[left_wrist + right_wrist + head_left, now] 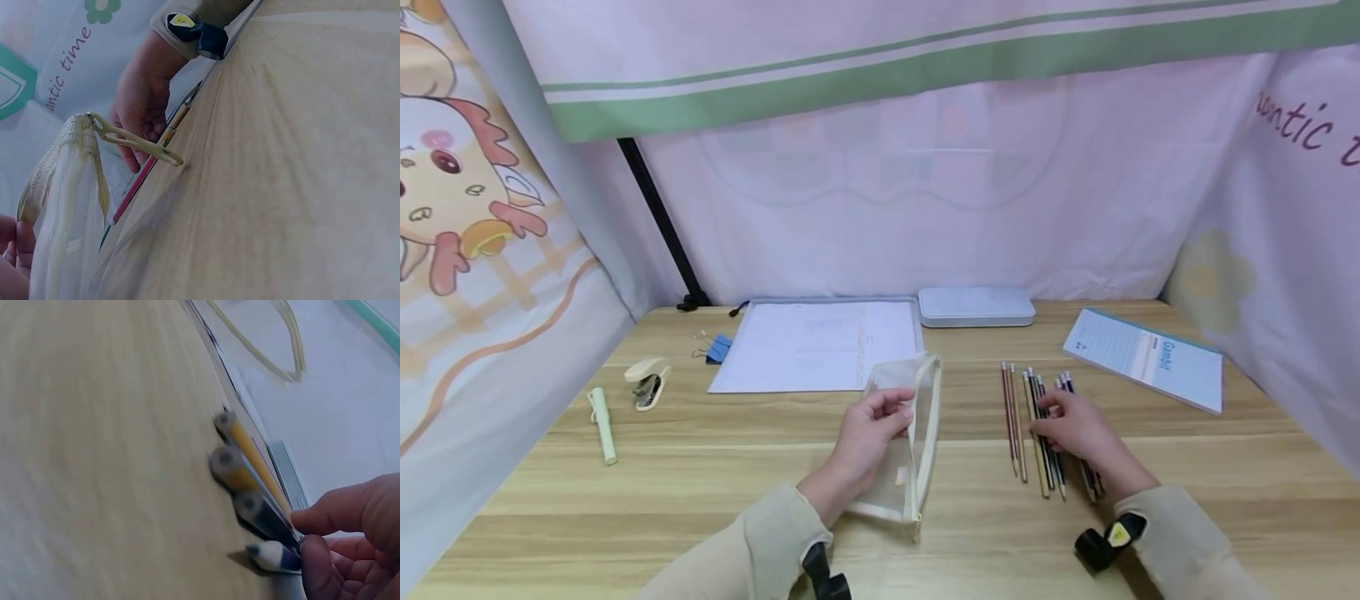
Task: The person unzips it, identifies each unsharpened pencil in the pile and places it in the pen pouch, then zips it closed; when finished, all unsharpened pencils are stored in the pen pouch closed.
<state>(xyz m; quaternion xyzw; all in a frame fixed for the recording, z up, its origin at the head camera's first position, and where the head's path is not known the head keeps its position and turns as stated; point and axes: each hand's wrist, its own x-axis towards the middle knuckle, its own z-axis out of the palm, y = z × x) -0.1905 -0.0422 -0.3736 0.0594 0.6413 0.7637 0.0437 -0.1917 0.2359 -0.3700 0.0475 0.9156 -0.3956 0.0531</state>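
Pencils (1041, 467): lay on the table (970, 508) to the right of the pouch, in a loose, uneven row of small groups; long axes ran away from the person, the sharpened ends that could be seen pointing back toward the body.
Right hand (1070, 425): was the nearer one, reaching over the row from its right side; thumb and forefinger pinched at the pencils, on a dark one as far as the right wrist view showed, and the palm partly hid those farthest right.
Pouch (897, 462): stood to the left of the pencils, pale and see-through, its length running away from the person, roughly alongside theirs; the zipped opening faced right, toward the row.
Left hand (865, 429): pinched the pouch near its opening, fingers curled, well apart from the pencils.
Zip pull (134, 144): hung at the pouch's near end.
Gap: a strip of table separated pouch and pencils, so the relation that mattered ran sideways, right to left, with both long axes nearly parallel.
Notebook (1142, 360): rested beyond the right hand, farther right.
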